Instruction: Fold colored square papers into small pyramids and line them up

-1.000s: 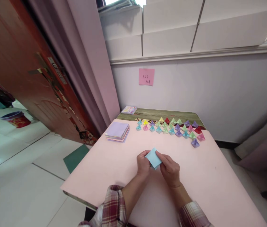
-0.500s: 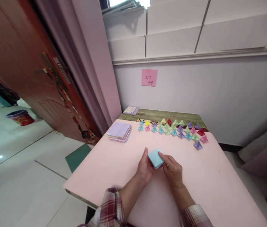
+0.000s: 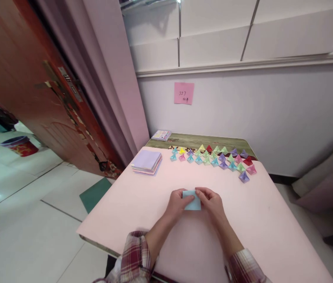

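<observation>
A light blue folded paper square [image 3: 192, 203] is between my two hands, above the near middle of the table. My left hand [image 3: 178, 203] grips its left side, the thumb lying across the front. On the upper right, my right hand [image 3: 211, 199] pinches the paper's edge; its other fingers are partly hidden. Beyond the hands, several small folded paper pieces [image 3: 223, 164] stand in rows, in blue, green, purple, pink, red and yellow. To the left of them lies a stack of square paper [image 3: 146, 160] with a purple sheet on top.
The table [image 3: 119, 214] has a pale pink cover. A small printed packet [image 3: 162, 135] lies at its far left corner. A pink note [image 3: 184, 93] is stuck on the wall behind. Left of the table are a door [image 3: 36, 78] and a red bin [image 3: 21, 146].
The blue paper has turned from a diamond position to a straight-edged one. My left hand, opened out before, has closed on its left side. The view has shifted slightly.
</observation>
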Demonstrator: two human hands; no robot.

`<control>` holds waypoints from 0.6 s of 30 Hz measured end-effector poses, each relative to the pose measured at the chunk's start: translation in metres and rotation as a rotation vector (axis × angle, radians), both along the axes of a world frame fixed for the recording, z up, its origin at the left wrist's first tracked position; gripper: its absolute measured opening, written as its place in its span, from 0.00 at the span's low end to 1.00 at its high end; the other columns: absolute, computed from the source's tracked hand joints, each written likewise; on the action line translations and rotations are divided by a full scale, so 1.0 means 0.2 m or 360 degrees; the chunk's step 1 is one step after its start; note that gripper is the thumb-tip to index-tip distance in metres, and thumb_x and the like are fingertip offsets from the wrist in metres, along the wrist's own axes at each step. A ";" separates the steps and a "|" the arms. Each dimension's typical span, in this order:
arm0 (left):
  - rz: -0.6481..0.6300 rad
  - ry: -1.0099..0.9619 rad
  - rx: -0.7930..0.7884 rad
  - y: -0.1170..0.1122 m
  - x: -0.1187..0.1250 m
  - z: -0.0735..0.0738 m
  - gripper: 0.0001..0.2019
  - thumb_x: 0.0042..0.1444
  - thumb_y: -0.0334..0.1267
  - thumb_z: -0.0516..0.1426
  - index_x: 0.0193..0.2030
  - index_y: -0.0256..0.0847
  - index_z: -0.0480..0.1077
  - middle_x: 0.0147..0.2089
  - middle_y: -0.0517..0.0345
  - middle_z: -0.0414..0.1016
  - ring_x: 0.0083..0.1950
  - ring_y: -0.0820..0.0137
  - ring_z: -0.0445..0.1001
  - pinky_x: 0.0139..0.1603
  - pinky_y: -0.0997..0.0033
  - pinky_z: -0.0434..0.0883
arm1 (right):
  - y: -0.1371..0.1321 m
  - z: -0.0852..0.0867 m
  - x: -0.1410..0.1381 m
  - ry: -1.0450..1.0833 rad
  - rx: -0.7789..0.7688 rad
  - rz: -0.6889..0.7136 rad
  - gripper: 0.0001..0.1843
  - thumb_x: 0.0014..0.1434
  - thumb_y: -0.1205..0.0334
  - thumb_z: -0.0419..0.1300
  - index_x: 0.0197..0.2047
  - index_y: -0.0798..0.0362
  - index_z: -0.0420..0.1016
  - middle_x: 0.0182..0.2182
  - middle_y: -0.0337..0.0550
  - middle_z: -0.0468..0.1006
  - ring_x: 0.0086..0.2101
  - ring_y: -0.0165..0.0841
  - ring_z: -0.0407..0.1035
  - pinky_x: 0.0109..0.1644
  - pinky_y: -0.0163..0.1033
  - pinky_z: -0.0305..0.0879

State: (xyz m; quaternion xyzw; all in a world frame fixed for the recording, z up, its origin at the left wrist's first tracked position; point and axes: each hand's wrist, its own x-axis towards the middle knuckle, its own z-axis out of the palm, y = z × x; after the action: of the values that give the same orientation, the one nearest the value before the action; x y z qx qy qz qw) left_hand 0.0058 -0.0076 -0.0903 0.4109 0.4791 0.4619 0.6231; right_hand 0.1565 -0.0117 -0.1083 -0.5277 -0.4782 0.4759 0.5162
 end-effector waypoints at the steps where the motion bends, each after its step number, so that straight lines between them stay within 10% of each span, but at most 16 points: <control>1: -0.0053 0.0013 0.0003 0.00 0.00 0.00 0.13 0.39 0.41 0.68 0.26 0.34 0.73 0.22 0.61 0.72 0.23 0.75 0.67 0.24 0.76 0.62 | 0.00 0.00 0.00 0.0027 -0.0069 0.0002 0.21 0.51 0.44 0.63 0.33 0.56 0.79 0.22 0.41 0.76 0.22 0.31 0.67 0.22 0.33 0.62; 10: -0.0035 -0.0108 -0.0253 0.00 0.00 -0.03 0.16 0.40 0.43 0.68 0.30 0.32 0.73 0.25 0.52 0.76 0.24 0.68 0.74 0.26 0.69 0.71 | 0.01 -0.02 0.00 0.0254 -0.0038 -0.0266 0.20 0.50 0.44 0.63 0.24 0.54 0.71 0.16 0.34 0.65 0.20 0.27 0.58 0.23 0.33 0.56; 18: 0.0475 -0.0345 -0.0038 0.05 -0.04 -0.07 0.15 0.41 0.45 0.67 0.30 0.35 0.73 0.24 0.61 0.73 0.24 0.76 0.67 0.27 0.76 0.65 | -0.02 -0.01 -0.04 0.0058 -0.0092 0.0483 0.17 0.51 0.49 0.63 0.24 0.54 0.70 0.17 0.33 0.68 0.19 0.26 0.59 0.22 0.31 0.55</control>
State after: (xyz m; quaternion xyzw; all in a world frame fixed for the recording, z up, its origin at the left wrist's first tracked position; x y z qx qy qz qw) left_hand -0.0012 0.0026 -0.1042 0.2757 0.4703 0.5851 0.6004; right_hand 0.1485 -0.0153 -0.1113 -0.4552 -0.5290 0.5715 0.4315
